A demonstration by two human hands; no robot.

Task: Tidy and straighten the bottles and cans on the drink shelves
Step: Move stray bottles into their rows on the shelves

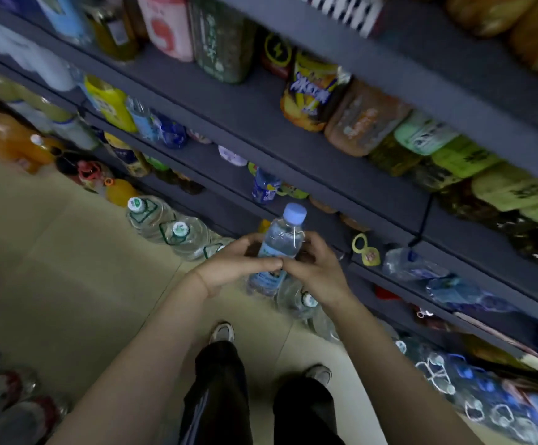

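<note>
On the left, large water jugs (152, 216) stand in a row on the floor (68, 268) along the base of the shelving. The left hand (238, 264) grips the lower body of a small water bottle (277, 252) from its left side, fingers curled round the label. The bottle has a pale blue cap (295, 213) and is held in the air in front of the shelves, above the jugs, leaning slightly to the right; it rests on no shelf. The right hand (317, 268) grips the same bottle from the opposite side, fingers wrapped behind it, and the two thumbs meet across the front.

Step in hand, by judgement: one bottle is off the shelf and held for repositioning. The next move calls for choosing a slot, probably on the lower shelf (454, 293) to the right, where similar clear blue-labelled bottles (415, 264) lie tipped over. The bottle should be set upright there, label facing out, and then let go.
</note>
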